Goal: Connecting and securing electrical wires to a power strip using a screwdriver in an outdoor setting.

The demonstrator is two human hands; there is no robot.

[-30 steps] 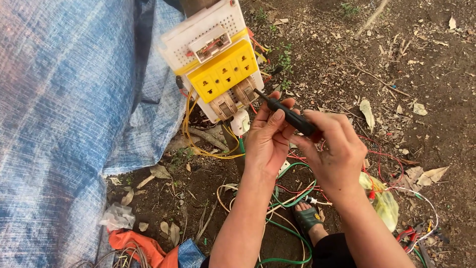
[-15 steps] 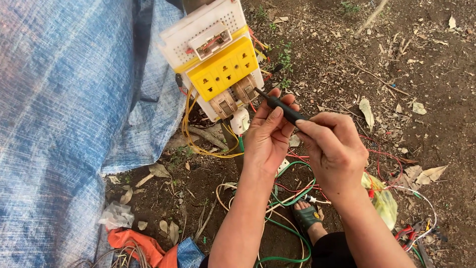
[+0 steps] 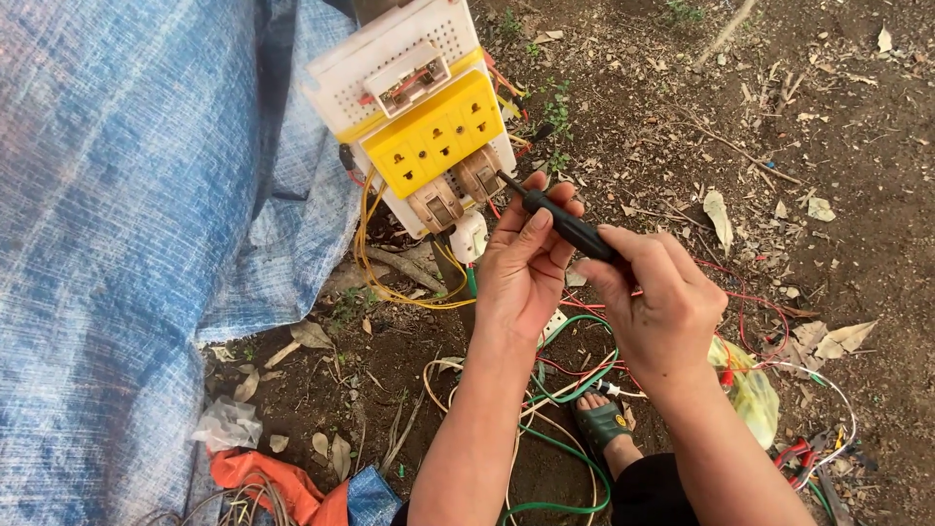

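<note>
**Screwdriver held at the socket board**

The right hand (image 3: pixel 651 310) pinches the rear of a black screwdriver (image 3: pixel 563 226) between thumb and fingers. The left hand (image 3: pixel 524 261) curls loosely around the shaft, fingertips steadying it. The screwdriver's tip touches a brown fitting just below the yellow socket strip (image 3: pixel 433 144) on the white electrical board (image 3: pixel 390 54). Left of the board hangs a blue tarpaulin (image 3: pixel 117 214); below it, loose wires (image 3: pixel 565 390) lie on the dirt ground (image 3: pixel 779 117).
</note>
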